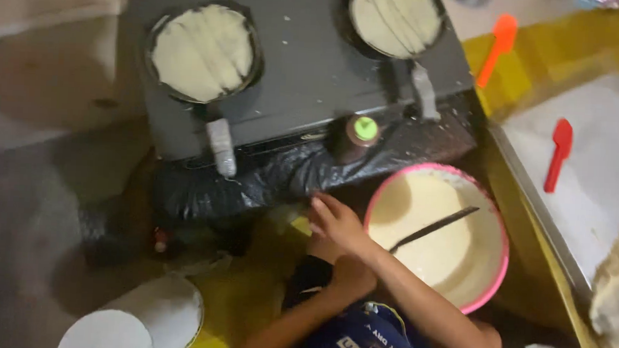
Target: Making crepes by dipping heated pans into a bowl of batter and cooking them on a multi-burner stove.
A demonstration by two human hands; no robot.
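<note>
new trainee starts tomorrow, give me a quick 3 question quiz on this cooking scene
1. How many pans sit on the stove, and what fills them?
2. True or false: the ladle lies in the pink bowl of batter.
3. Which spatula lies on the white tray: A) the orange spatula, B) the red spatula?

Key:
1. Two, the left pan and the right pan, each filled with pale batter.
2. True.
3. B. The orange one lies on the yellow surface beyond the tray.
</note>
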